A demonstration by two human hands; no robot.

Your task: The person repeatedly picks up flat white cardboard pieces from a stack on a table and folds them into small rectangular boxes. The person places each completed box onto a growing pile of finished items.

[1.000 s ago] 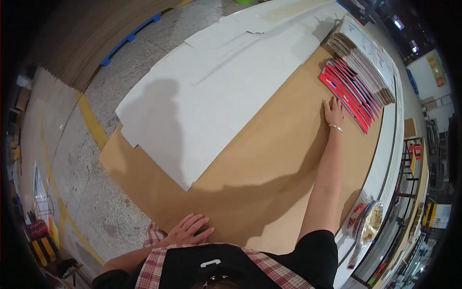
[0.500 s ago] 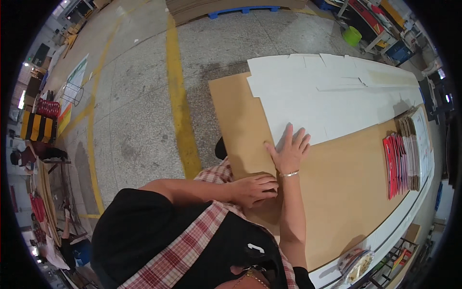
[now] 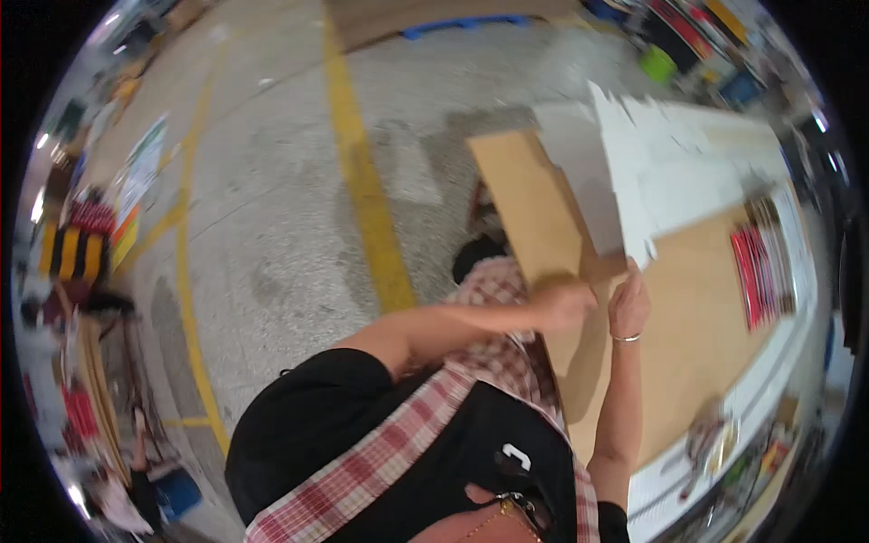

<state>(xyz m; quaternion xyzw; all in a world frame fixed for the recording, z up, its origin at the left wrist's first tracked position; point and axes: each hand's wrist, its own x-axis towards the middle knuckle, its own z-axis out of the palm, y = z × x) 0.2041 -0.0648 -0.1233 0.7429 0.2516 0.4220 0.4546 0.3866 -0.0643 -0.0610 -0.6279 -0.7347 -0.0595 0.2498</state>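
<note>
My right hand (image 3: 629, 309), with a bracelet at the wrist, pinches the near corner of a white cardboard sheet (image 3: 674, 172). The sheet's left part is lifted and bent, showing a greyish face beneath. My left hand (image 3: 568, 306) is beside it, just left of my right hand and over the brown cardboard (image 3: 697, 299). Motion smears its fingers, so I cannot see whether it holds anything. Brown cardboard lies under the white sheet and sticks out to its left.
A row of red and white folded cartons (image 3: 765, 267) stands at the right of the cardboard. A clear-wrapped roll-like item (image 3: 711, 443) lies at the near right edge. Far off are a stack on a blue pallet (image 3: 466, 25) and a green bucket (image 3: 657, 63). A yellow line (image 3: 367, 199) crosses the floor.
My right hand has gone from lying flat on the white sheet to gripping its corner and raising it. My left hand has moved right and up. My view has shifted.
</note>
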